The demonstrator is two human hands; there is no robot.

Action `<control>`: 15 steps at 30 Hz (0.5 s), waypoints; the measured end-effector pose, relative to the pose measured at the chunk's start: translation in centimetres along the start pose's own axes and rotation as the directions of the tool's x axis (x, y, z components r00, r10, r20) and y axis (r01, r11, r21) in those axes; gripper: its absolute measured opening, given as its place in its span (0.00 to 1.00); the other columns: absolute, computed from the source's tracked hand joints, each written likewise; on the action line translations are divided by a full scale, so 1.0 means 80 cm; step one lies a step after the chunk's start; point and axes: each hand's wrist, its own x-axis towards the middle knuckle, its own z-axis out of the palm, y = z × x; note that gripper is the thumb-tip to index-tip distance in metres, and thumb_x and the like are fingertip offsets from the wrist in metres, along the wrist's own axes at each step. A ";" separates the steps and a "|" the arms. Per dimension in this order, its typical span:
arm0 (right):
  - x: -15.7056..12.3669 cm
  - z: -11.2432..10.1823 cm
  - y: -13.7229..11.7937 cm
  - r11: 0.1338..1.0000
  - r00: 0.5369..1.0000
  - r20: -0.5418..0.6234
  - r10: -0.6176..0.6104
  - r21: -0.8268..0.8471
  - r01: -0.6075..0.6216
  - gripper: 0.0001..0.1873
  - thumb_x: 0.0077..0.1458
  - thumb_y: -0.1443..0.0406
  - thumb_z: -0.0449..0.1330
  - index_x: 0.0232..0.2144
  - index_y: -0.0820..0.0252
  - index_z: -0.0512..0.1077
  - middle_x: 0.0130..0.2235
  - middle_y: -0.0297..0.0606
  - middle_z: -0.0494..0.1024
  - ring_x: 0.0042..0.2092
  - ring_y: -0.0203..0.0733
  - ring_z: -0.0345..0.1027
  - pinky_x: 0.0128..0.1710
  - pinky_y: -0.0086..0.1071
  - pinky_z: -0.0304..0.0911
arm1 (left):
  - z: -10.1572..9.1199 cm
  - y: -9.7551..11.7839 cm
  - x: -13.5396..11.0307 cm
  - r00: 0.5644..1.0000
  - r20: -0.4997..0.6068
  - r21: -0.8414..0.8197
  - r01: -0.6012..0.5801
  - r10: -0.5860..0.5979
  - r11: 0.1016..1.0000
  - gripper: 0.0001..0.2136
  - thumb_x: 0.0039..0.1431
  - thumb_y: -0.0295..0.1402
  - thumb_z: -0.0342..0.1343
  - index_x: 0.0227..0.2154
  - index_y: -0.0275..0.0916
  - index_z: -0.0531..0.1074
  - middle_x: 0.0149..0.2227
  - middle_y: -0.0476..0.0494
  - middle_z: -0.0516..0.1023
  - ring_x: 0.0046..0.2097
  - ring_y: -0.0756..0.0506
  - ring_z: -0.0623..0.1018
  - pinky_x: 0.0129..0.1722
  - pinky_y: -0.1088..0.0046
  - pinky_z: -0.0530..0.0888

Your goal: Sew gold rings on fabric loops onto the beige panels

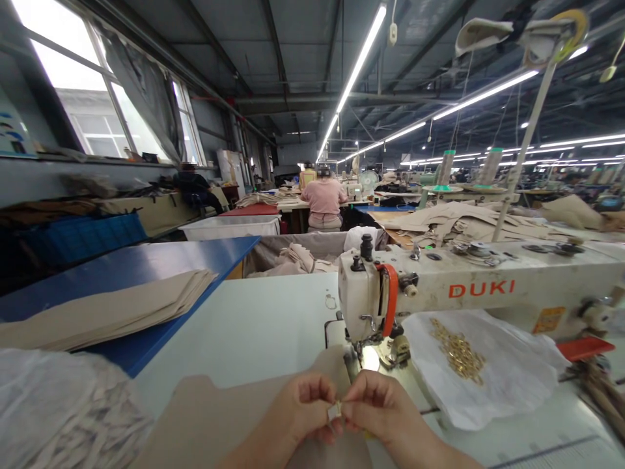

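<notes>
left hand (303, 409) and right hand (377, 407) both curled nearly closed, fingertips pinching the same tiny tab (334, 411) between them, over beige fabric (215, 420), just in front of the machine (481, 286), gold rings (459, 355) piled to the right

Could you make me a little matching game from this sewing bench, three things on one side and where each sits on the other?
Things:
1 small pale tab
2 gold metal fittings
3 stack of beige fabric pieces

Places:
A on the blue table
B on the white sheet beside the sewing machine
C pinched between the left hand and right hand

Pairs: 1-C, 2-B, 3-A
</notes>
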 end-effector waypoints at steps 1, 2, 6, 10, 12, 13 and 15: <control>-0.001 0.001 -0.002 1.000 1.000 0.009 -0.007 0.001 0.007 0.23 0.38 0.49 0.70 0.22 0.61 0.67 0.22 0.33 0.74 0.24 0.34 0.66 0.26 0.28 0.59 | -0.001 -0.002 0.002 1.000 0.002 0.015 -0.015 0.015 1.000 0.14 0.37 0.37 0.65 0.19 0.38 0.65 0.18 0.49 0.74 0.22 0.51 0.71 0.22 0.77 0.66; -0.002 0.002 -0.005 1.000 1.000 0.024 -0.011 0.001 0.011 0.23 0.38 0.50 0.70 0.22 0.60 0.67 0.22 0.33 0.74 0.24 0.34 0.66 0.27 0.28 0.59 | -0.001 -0.004 0.003 0.999 0.010 0.028 -0.034 0.034 0.999 0.13 0.37 0.36 0.64 0.19 0.39 0.65 0.18 0.50 0.74 0.22 0.51 0.71 0.22 0.77 0.66; -0.009 0.007 -0.019 0.999 0.993 0.110 -0.033 -0.001 0.033 0.21 0.43 0.51 0.69 0.23 0.60 0.66 0.22 0.33 0.74 0.28 0.39 0.71 0.33 0.32 0.62 | 0.000 -0.003 0.005 0.998 0.022 0.043 -0.062 0.061 0.997 0.09 0.36 0.30 0.62 0.17 0.38 0.65 0.15 0.53 0.72 0.18 0.53 0.68 0.20 0.79 0.64; -0.013 0.005 -0.022 0.999 0.988 0.150 -0.048 0.017 0.046 0.19 0.45 0.53 0.68 0.24 0.60 0.67 0.23 0.34 0.75 0.29 0.39 0.72 0.32 0.31 0.62 | -0.001 -0.003 0.003 0.997 0.074 -0.011 -0.020 0.021 1.000 0.09 0.35 0.29 0.62 0.17 0.38 0.65 0.15 0.52 0.74 0.18 0.53 0.70 0.20 0.79 0.66; -0.014 0.002 -0.020 0.999 0.986 0.166 -0.027 0.043 0.020 0.19 0.44 0.54 0.69 0.24 0.60 0.67 0.24 0.35 0.76 0.28 0.37 0.71 0.30 0.29 0.61 | -0.003 -0.002 -0.001 0.992 0.125 -0.053 -0.002 0.008 0.999 0.09 0.37 0.28 0.62 0.19 0.38 0.66 0.17 0.49 0.76 0.19 0.52 0.72 0.20 0.78 0.68; -0.014 0.000 -0.019 0.998 0.984 0.177 -0.013 0.055 0.003 0.19 0.44 0.54 0.70 0.24 0.61 0.67 0.24 0.35 0.76 0.27 0.37 0.70 0.29 0.29 0.61 | -0.003 0.000 -0.003 0.989 0.148 -0.066 0.007 0.003 0.998 0.08 0.38 0.27 0.62 0.19 0.37 0.66 0.19 0.48 0.77 0.19 0.52 0.73 0.21 0.78 0.69; -0.015 -0.004 -0.019 0.998 0.980 0.199 0.016 0.060 -0.029 0.19 0.43 0.55 0.70 0.24 0.61 0.68 0.25 0.36 0.76 0.27 0.36 0.69 0.29 0.28 0.60 | -0.002 0.004 -0.009 0.983 0.184 -0.074 0.022 -0.008 0.997 0.07 0.39 0.25 0.61 0.20 0.37 0.67 0.21 0.46 0.79 0.20 0.52 0.73 0.22 0.79 0.70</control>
